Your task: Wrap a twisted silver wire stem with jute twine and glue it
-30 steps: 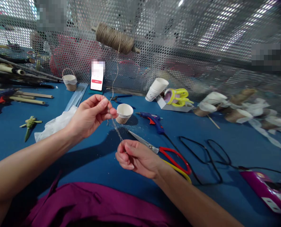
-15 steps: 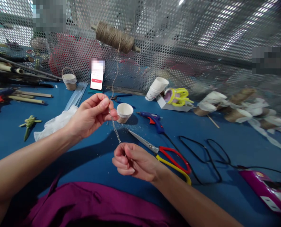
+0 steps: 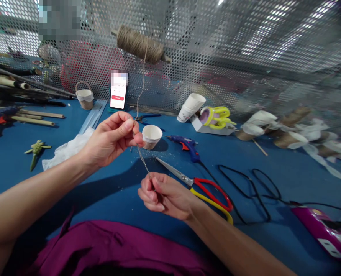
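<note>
While hardly anything on the blue table has been moved over the last second, a change is seen in the twisted cord stretched between the two hands: half a second ago its strands were more loosely spread, and now they are drawn into a thinner line. More twist is probably being worked in. Its far end is pinched between thumb and fingertips of the left hand; its near end is gripped in the curled fingers of the right hand, which has been shifted slightly right. Jute twine is hung from the far spool down to the left hand, where any join is hidden. Just right of those fingertips stands a burlap-wrapped cup; farther right, the glue gun and scissors are left untouched.
</note>
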Demonstrator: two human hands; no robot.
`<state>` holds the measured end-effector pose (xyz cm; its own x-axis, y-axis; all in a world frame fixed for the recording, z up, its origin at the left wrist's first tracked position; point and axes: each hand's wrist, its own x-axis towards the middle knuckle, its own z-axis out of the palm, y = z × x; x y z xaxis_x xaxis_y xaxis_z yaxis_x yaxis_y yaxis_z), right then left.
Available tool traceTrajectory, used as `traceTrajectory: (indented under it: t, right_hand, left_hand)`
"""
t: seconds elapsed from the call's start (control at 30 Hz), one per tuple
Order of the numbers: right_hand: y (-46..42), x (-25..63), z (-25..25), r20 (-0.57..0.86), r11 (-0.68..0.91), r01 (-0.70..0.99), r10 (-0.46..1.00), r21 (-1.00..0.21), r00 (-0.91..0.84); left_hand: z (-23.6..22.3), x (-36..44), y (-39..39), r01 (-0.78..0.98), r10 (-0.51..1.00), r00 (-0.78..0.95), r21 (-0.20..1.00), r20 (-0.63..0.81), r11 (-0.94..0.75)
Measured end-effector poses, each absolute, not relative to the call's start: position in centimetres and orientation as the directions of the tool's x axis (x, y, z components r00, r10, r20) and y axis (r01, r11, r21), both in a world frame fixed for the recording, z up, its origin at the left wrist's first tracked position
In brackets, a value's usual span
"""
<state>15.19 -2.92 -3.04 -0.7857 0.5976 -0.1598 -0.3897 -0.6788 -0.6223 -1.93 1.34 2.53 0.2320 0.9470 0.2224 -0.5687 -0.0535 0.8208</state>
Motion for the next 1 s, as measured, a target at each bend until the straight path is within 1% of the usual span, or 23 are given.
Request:
traceTrajectory:
  t: [0.13,0.3,0.47,0.53,0.57,0.63,0.67,0.7,0.73,0.77,0.8,0.83,0.87,0.9,0.93,0.97,1.0]
  right_hand:
    - [-2.9,15.3,-3.1,-0.169,-0.685,-0.391,0.599,-0.615,-0.782]
    - [-2.9,15.4,-3.0,-0.180,-0.685,-0.386,0.601,-0.618,-0.779]
    - [-3.0,15.3,-2.6,-0.221,-0.666,-0.373,0.630,-0.646,-0.744]
    - [-2.9,15.3,-2.4,-0.260,-0.651,-0.355,0.655,-0.671,-0.709]
    - [-2.7,15.5,-2.2,-0.288,-0.640,-0.334,0.669,-0.692,-0.685]
    - [-2.1,15.9,-1.9,-0.341,-0.593,-0.272,0.716,-0.758,-0.610]
    - [-1.7,16.2,-1.8,-0.360,-0.558,-0.226,0.743,-0.798,-0.564]
    - [-1.3,16.6,-1.7,-0.367,-0.513,-0.172,0.775,-0.841,-0.515]
    - [-0.9,16.9,-1.5,-0.366,-0.462,-0.104,0.803,-0.881,-0.470]
    - [-0.6,17.3,-1.3,-0.360,-0.406,-0.015,0.826,-0.914,-0.434]
    - [-0.3,17.6,-1.0,-0.349,-0.343,0.092,0.843,-0.935,-0.409]
    - [-0.1,17.7,-0.6,-0.338,-0.274,0.211,0.853,-0.938,-0.397]
    - [0.1,17.8,-0.1,-0.328,-0.203,0.326,0.857,-0.923,-0.397]
    - [0.2,17.8,0.5,-0.316,-0.130,0.423,0.857,-0.897,-0.406]
    - [0.3,17.8,1.2,-0.296,-0.062,0.488,0.858,-0.871,-0.420]
    - [0.6,17.7,2.0,-0.284,-0.002,0.530,0.846,-0.848,-0.452]
    - [0.9,17.6,2.8,-0.275,0.053,0.560,0.831,-0.827,-0.484]
  left_hand:
    - [2.6,-1.9,1.2,-0.567,0.939,0.242,0.821,0.243,-0.067]
    - [2.7,-2.0,1.3,-0.559,0.943,0.242,0.827,0.229,-0.058]
    - [2.4,-1.9,1.3,-0.586,0.931,0.263,0.808,0.253,-0.054]
    - [1.9,-2.0,1.8,-0.568,0.934,0.264,0.821,0.240,-0.051]
    - [1.6,-2.1,2.1,-0.542,0.938,0.262,0.839,0.227,-0.052]
    - [1.2,-2.6,2.9,-0.430,0.942,0.283,0.902,0.182,-0.046]
    - [1.1,-2.8,3.3,-0.331,0.945,0.284,0.942,0.163,-0.063]
    - [1.1,-3.1,3.5,-0.203,0.956,0.240,0.972,0.171,-0.123]
    - [1.3,-3.2,3.5,-0.030,0.956,0.171,0.971,0.238,-0.237]
    - [1.5,-3.3,3.3,0.184,0.923,0.105,0.905,0.371,-0.385]
    - [1.7,-3.3,3.0,0.391,0.837,0.064,0.758,0.544,-0.522]
    - [1.9,-3.2,2.5,0.538,0.731,0.117,0.576,0.673,-0.616]
    - [1.9,-2.9,1.9,0.601,0.635,0.256,0.395,0.729,-0.695]
    - [1.8,-2.5,1.4,0.582,0.542,0.442,0.231,0.715,-0.780]
    - [1.5,-2.1,0.9,0.550,0.506,0.594,0.143,0.626,-0.823]
    - [1.1,-1.8,0.6,0.552,0.519,0.662,0.117,0.540,-0.826]
    - [0.6,-1.4,0.5,0.581,0.571,0.694,0.126,0.438,-0.804]
